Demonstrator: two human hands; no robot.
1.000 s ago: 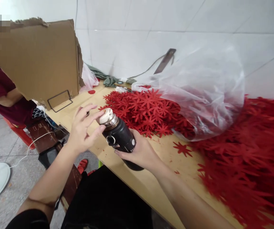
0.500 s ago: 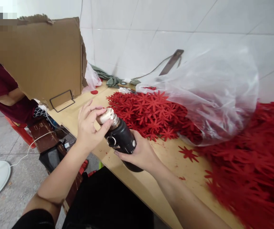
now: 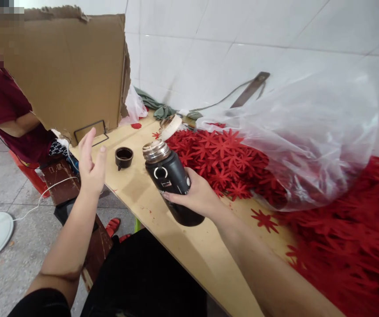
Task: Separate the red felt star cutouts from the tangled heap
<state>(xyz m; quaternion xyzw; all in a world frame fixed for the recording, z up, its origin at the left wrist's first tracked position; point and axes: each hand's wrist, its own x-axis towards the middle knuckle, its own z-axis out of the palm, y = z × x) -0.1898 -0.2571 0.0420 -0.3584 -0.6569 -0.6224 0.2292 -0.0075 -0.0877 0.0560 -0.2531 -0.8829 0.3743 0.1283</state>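
Note:
A black thermos bottle [image 3: 176,189] with a bare metal neck leans to the left over the table. My right hand [image 3: 199,196] is wrapped round its body from the right. Just behind the neck is a white lid [image 3: 171,127], tilted; I cannot tell whether it is joined to the bottle. My left hand [image 3: 92,169] is raised in the air to the left, fingers extended, with nothing in it. On the table between that hand and the bottle stands a small dark cup-shaped cap [image 3: 124,157].
Red flower-shaped pieces [image 3: 209,154] lie heaped behind the bottle, some under a clear plastic bag [image 3: 321,132]. A bigger red heap [image 3: 351,233] is at the right. A cardboard sheet [image 3: 67,70] stands at the left, and beyond it sits a person in a maroon shirt [image 3: 7,101].
My left hand has let go of the white lid and moved left. The lid has come off the bottle's mouth and the neck shows. The dark cap has come into sight.

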